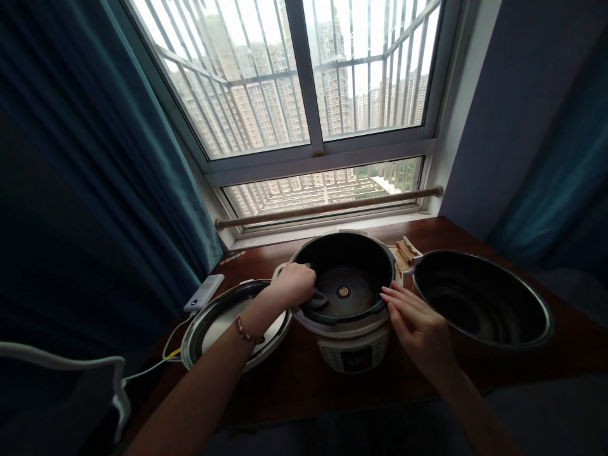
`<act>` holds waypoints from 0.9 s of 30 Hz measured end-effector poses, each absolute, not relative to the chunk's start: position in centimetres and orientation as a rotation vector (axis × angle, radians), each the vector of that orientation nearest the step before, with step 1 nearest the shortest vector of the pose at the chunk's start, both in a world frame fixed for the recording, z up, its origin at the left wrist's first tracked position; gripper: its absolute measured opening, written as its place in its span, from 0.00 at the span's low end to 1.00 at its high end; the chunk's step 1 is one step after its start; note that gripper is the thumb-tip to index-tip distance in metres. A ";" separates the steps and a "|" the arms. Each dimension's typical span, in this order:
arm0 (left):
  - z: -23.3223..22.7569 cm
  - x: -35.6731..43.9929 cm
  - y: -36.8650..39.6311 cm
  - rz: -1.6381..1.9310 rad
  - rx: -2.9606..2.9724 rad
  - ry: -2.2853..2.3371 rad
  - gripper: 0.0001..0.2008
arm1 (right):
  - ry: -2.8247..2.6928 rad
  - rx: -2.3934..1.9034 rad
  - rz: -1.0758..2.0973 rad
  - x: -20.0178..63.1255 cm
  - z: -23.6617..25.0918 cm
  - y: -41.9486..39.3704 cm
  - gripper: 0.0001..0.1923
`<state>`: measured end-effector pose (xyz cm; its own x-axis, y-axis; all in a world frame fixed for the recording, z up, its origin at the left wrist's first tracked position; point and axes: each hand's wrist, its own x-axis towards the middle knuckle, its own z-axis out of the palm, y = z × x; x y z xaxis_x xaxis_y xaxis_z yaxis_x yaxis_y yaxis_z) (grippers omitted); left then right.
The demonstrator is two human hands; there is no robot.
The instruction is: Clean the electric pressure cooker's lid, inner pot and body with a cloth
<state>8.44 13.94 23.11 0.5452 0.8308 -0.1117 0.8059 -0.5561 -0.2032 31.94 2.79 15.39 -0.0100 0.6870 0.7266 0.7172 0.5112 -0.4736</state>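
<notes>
One open cooker point(354, 335) stands on a tabletop point(294, 386). Left of the cooker, a lid point(221, 329) might be knocked if the left forearm point(209, 380), stretched over it, dips. Inside the cooker's left wall, the left hand point(295, 283) is curled around a dark cloth point(316, 299); at the cooker's right rim, the right hand point(418, 322) lies flat, fingers nearly together, fingertips touching.

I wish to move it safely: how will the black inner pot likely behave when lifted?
The black inner pot should stay stiff, judging by its metallic rim. Being smooth and glossy, it may be slippery. With no handles visible, gripping could be awkward.
</notes>
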 end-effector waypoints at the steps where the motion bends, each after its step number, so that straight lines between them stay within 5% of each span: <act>1: 23.3 8.6 13.8 0.318 -2.672 -1.399 0.10 | -1.716 -1.194 -0.038 31.9 15.4 2.8 0.14; 15: 25.3 14.4 8.1 0.045 -3.192 -1.199 0.13 | -1.723 -1.220 -0.045 31.6 15.5 2.6 0.14; 27: 24.9 7.8 12.3 0.352 -2.812 -1.249 0.13 | -1.720 -1.208 0.001 31.9 15.4 2.7 0.13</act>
